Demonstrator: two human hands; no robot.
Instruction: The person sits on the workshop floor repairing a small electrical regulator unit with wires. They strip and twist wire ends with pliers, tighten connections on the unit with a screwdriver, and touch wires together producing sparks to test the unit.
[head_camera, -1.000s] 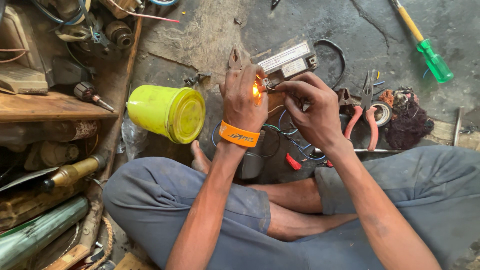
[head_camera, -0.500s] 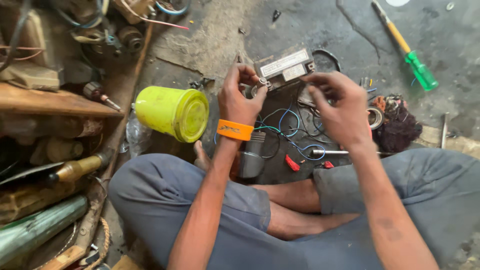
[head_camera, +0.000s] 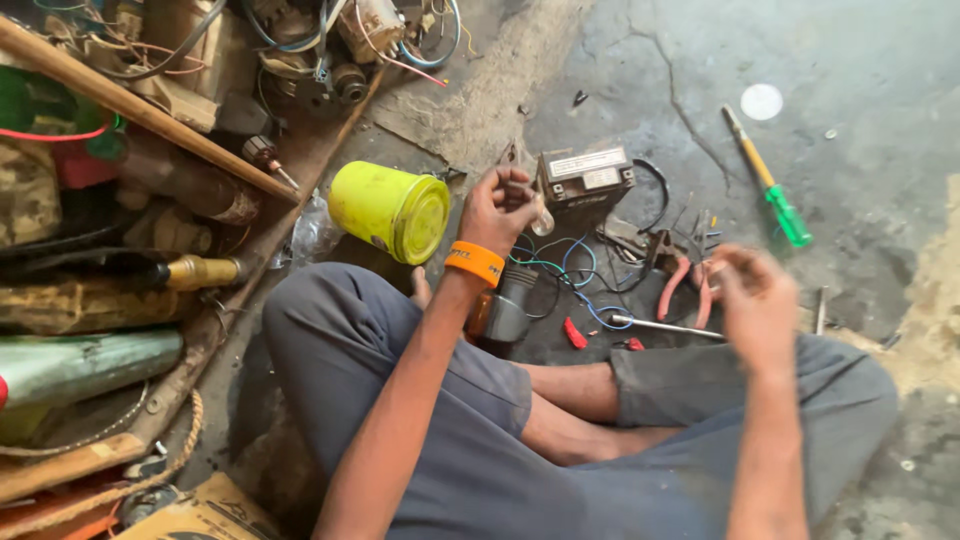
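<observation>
Starting at the left, we see a yellow plastic container (head_camera: 392, 211) lying on its side on the floor, just beside our knee. Next comes our left hand (head_camera: 497, 208), with an orange wristband (head_camera: 474, 262) on the wrist. Its grip is closed on a small clear bulb (head_camera: 541, 219), pinched between thumb and fingers and held up above a tangle of blue and green wires (head_camera: 560, 268).

We judge the bulb to be very light, smooth and fragile. Glass like this would slip or crack under a hard squeeze, so the base or the leads seem a safer place to hold it than the globe.

Just behind the bulb, a dark boxy unit (head_camera: 585, 176) sits on the floor. Red-handled pliers (head_camera: 672, 275) lie further right. Our right hand (head_camera: 757, 305) hovers there, blurred; we cannot tell whether its grip is open or holding anything. A green-handled screwdriver (head_camera: 770, 182) lies well apart, at far right.
</observation>
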